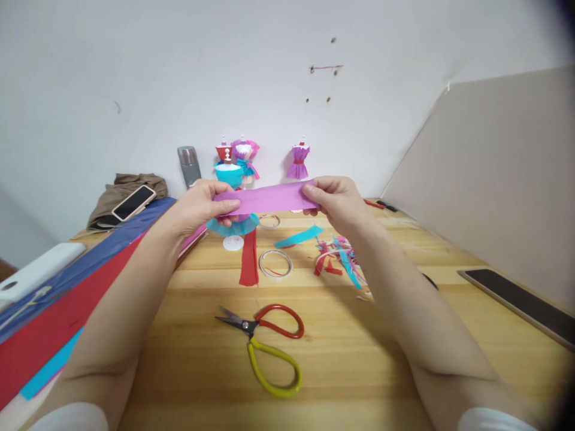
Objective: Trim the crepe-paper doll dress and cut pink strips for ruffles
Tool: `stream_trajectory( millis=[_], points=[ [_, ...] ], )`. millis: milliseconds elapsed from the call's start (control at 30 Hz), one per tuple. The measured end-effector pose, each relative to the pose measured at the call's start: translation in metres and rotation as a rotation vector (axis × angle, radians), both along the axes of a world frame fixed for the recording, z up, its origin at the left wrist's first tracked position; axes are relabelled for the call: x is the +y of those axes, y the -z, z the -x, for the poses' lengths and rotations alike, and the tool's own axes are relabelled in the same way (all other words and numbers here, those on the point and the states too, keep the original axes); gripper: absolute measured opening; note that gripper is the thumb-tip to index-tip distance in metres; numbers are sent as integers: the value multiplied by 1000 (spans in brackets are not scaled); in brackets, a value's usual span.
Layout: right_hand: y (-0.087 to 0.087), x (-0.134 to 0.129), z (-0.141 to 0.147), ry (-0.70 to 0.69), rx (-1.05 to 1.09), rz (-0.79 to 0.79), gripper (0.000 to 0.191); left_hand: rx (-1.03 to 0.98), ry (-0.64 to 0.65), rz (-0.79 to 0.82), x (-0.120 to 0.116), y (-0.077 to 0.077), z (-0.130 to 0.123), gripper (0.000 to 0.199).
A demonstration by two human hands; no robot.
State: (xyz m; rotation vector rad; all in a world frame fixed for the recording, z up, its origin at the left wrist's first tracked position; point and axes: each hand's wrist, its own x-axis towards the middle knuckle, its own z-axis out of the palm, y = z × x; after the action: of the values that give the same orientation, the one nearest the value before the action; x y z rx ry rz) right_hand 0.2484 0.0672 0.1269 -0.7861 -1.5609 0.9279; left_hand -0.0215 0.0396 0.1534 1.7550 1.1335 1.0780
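Over the table (188, 341), a purple strip (272, 199) runs sideways.

Bright, diffuse light fills the scene, leaving the white wall (179, 72) pale and cool while the grey partition (503, 167) looks duller. Soft shadows lie on the wooden tabletop (202, 359) left of the right forearm (386, 287) and on the wall beside the purple miniature dress (299, 161). The scissors (251, 326) look fairly crisp; the distant dress forms (229, 175) are softer. Wide-angle stretching marks the sides, and dark vignetting clouds the right corners.
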Motion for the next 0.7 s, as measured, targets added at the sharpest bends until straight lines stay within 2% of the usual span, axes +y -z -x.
stream_trajectory(
  millis=[133,333,567,633,700],
  points=[
    [2,-1,8,-31,133,37,28,-130,-6,-64,1,-5,10,26],
    [9,3,17,-179,267,89,22,-293,0,-132,8,-3,22,27],
    [24,15,32,-285,260,164,21,-86,72,-77,16,-6,59,24],
    [24,17,37,-292,252,179,29,-67,79,-18,18,-8,68,29],
    [22,20,45,-242,223,166,36,-88,85,30,20,-8,71,33]
  ],
)
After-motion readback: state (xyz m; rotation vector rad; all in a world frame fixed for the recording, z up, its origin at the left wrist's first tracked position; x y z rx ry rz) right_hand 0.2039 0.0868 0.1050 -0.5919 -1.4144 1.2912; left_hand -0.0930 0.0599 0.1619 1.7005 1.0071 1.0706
